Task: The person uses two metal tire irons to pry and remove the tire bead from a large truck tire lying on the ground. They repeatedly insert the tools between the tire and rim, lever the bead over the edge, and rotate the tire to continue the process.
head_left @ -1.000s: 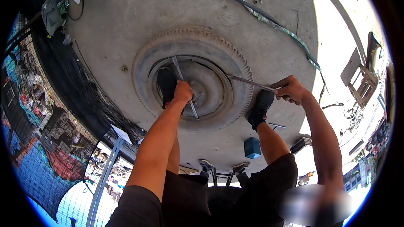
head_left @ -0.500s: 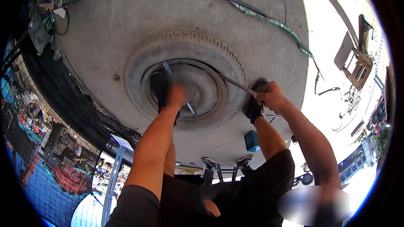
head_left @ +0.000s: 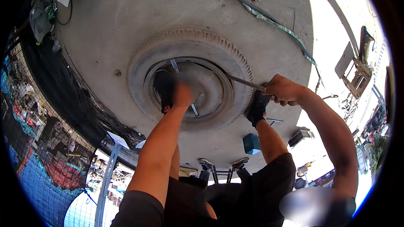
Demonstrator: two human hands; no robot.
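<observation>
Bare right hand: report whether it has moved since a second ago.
Yes; the right hand has moved slightly left, nearer the large, dusty grey rubber tyre.

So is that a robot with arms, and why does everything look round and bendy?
No robot here! Those are a person's two bare hands. The camera sits on the person's head, looking down, and its very wide lens bends straight lines.

On the concrete floor lies a big tire around a metal wheel. The right hand holds a dark bar that reaches in to the wheel's edge. The left hand is blurred, so its grip is hard to tell, but a metal bar sticks out on both sides of it. Nearby is a blue box.
</observation>
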